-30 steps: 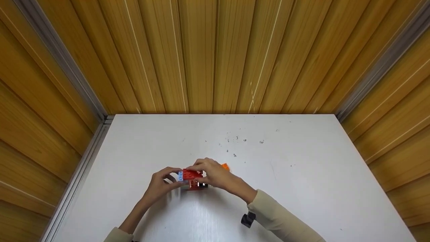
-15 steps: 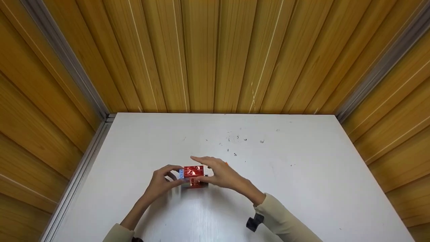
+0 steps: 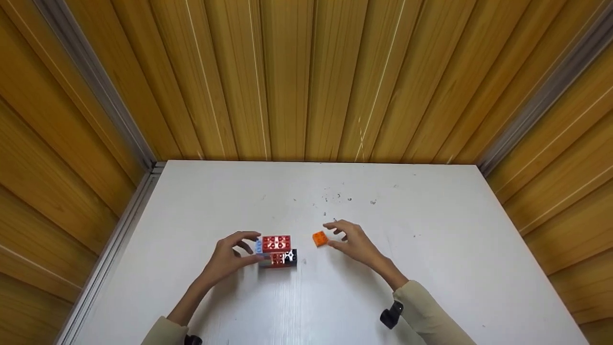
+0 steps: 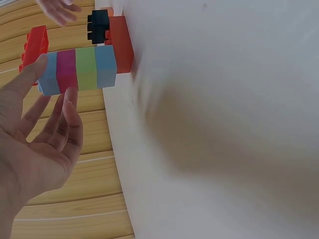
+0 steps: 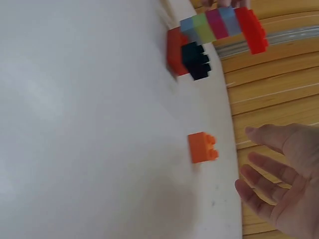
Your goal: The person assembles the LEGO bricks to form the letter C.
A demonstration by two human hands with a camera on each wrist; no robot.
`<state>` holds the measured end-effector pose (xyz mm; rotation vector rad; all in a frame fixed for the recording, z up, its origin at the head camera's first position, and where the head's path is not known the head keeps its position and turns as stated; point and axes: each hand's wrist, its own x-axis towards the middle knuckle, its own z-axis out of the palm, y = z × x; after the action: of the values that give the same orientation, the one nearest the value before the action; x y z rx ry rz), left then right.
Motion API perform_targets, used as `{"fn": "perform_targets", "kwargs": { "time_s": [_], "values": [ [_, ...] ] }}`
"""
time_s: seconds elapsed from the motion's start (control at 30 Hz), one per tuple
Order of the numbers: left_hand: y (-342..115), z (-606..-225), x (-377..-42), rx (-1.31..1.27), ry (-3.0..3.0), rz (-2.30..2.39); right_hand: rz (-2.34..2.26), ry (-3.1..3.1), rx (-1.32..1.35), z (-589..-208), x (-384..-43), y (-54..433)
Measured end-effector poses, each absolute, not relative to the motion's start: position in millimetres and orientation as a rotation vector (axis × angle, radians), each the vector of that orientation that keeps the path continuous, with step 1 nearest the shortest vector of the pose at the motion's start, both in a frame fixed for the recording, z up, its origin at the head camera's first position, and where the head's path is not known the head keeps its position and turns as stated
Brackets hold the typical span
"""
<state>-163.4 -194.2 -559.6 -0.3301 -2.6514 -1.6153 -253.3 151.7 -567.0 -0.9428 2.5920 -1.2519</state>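
My left hand (image 3: 230, 254) pinches the upper part of a toy brick build, thumb on the top blue brick (image 4: 48, 77) and a fingertip at the magenta one (image 4: 66, 69). Below these come a yellow-green brick (image 4: 86, 68) and another blue one. The column stands on a long red brick (image 4: 122, 45) on the table, with a black brick (image 3: 291, 257) on its other end. Across the top lies a red brick (image 3: 276, 243), overhanging to the right. Beside a loose orange brick (image 3: 320, 238), my right hand (image 3: 357, 244) is spread, thumb near its edge, holding nothing.
The white table (image 3: 407, 278) carries small dark marks beyond the bricks. Wood-look panels (image 3: 306, 81) rise behind its far edge, with metal frame posts at both corners. A black wrist camera (image 3: 391, 315) hangs at the right sleeve.
My right hand has let go of the top red brick and moved right to the orange brick, uncovering both. My left hand keeps its grip on the build.
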Motion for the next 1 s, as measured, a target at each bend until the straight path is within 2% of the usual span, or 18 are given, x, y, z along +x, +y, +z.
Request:
{"fn": "perform_targets", "kwargs": {
  "time_s": [0.4,0.67,1.0],
  "values": [
    [-184.1,-536.4,-175.3,-0.507,-2.65,-1.383,-1.205,2.7,-0.863,-606.9,-256.3,139.4],
    [-179.5,-536.2,-178.4,-0.53,-2.662,-1.39,-1.143,2.843,-0.939,-616.8,-246.6,136.1],
    [-180.2,-536.4,-179.7,-0.562,-2.694,-1.396,-1.18,2.743,-0.904,-618.4,-244.2,136.6]
  ]
}}
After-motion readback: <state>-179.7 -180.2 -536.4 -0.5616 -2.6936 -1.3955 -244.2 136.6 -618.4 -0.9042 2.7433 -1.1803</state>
